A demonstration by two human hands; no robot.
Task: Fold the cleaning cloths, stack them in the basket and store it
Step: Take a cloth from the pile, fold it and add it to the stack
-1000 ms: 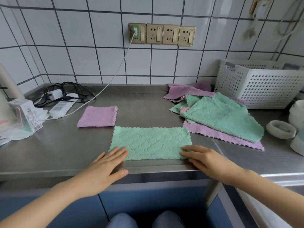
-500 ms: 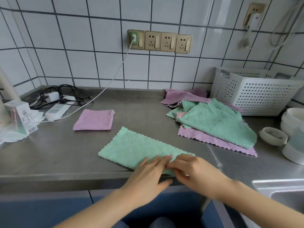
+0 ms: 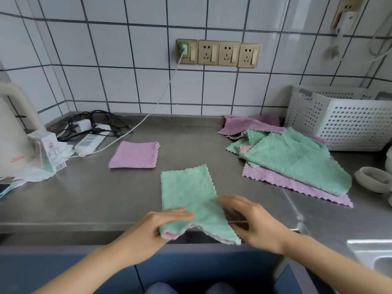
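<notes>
Head view. Left hand [image 3: 148, 228] grips the near left corner of the green cloth [image 3: 191, 200]: fingers laid flat over the top, thumb hidden beneath, pink underside bunched out below the palm. Right hand [image 3: 252, 225] at the cloth's near right corner, fingers partly extended and blurred; it touches the cloth edge, but whether it pinches it cannot be told. The hands are apart, one at each near corner.

Green cloth lies at the front edge of the steel worktop [image 3: 84, 200], near corners drooping past the edge, far end flat on the surface.

Folded pink cloth [image 3: 134, 154] sits further back to the left, well apart. Pile of unfolded cloths [image 3: 292, 164], green over pink, lies to the right, touching the white perforated basket [image 3: 343, 124] against the tiled wall. Basket's right side is cut off by the frame; its inside is not visible.

Both forearms enter from the bottom, angled inward, wrists roughly level with the worktop edge.
</notes>
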